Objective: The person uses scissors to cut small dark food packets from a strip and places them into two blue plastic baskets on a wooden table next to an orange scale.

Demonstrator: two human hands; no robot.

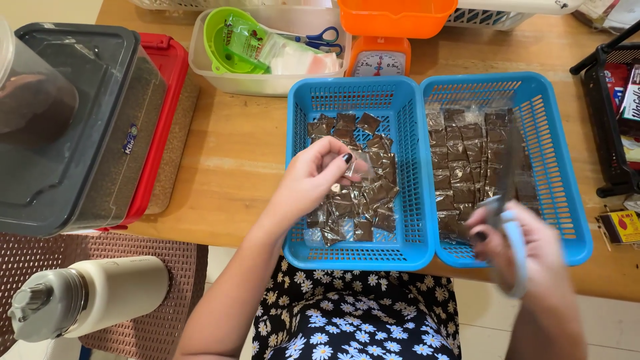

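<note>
Over left basket — left hand pinching packet

I find open tabletop between the bins on the left and the left basket; a hand passes there freely. The two baskets touch, leaving no gap between them. Behind them a scale and a tub block the far edge. A black rack closes the right side. A flask lies low left.
</note>
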